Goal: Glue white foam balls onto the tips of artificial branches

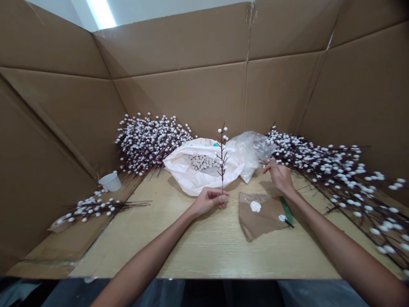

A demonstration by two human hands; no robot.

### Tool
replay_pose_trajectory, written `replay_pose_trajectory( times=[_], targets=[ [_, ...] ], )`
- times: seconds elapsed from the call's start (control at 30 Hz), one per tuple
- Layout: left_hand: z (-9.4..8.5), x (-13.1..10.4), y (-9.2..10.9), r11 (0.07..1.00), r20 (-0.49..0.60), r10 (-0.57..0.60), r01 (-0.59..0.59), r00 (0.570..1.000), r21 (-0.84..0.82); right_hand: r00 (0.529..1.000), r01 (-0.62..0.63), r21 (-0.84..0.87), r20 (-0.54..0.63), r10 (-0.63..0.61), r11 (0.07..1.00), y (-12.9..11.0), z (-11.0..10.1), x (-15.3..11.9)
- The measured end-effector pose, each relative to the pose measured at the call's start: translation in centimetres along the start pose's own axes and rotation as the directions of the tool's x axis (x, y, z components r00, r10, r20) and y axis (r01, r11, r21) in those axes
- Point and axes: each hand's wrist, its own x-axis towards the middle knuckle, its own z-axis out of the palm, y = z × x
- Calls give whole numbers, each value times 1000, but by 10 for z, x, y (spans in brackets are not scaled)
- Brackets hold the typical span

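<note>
My left hand (211, 202) is closed in a pinch round the lower end of a thin brown artificial berry stem (223, 170), which stands upright. A few white berries sit near its top; many of its side twigs are bare. Behind it lies an open white plastic bag (188, 179) with loose white berries (204, 162) inside. My right hand (280, 176) is raised beside a clear plastic bag (252, 149), its fingers pinched together; what they hold, if anything, is too small to make out. Below that hand a brown cardboard piece (262, 224) carries a white blob (255, 207).
Bundles of white-berried stems lie at the back left (153, 140) and along the right (332, 170). A smaller bunch (96, 207) and a white cup (110, 182) are on the left. A black stick (289, 223) with a white-smeared end rests on the cardboard. Cardboard walls (179, 98) surround the table.
</note>
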Motion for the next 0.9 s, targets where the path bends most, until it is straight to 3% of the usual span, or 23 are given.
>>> replay_pose_trajectory(
  times=[0.6, 0.9],
  targets=[
    [2, -1, 4, 999, 5, -32, 32, 999, -3, 1000, -2, -12, 20, 3, 1000, 1, 6, -2],
    [-3, 0, -4, 999, 33, -20, 19, 999, 31, 999, -31, -14, 38, 32, 999, 6, 7, 1]
  ],
)
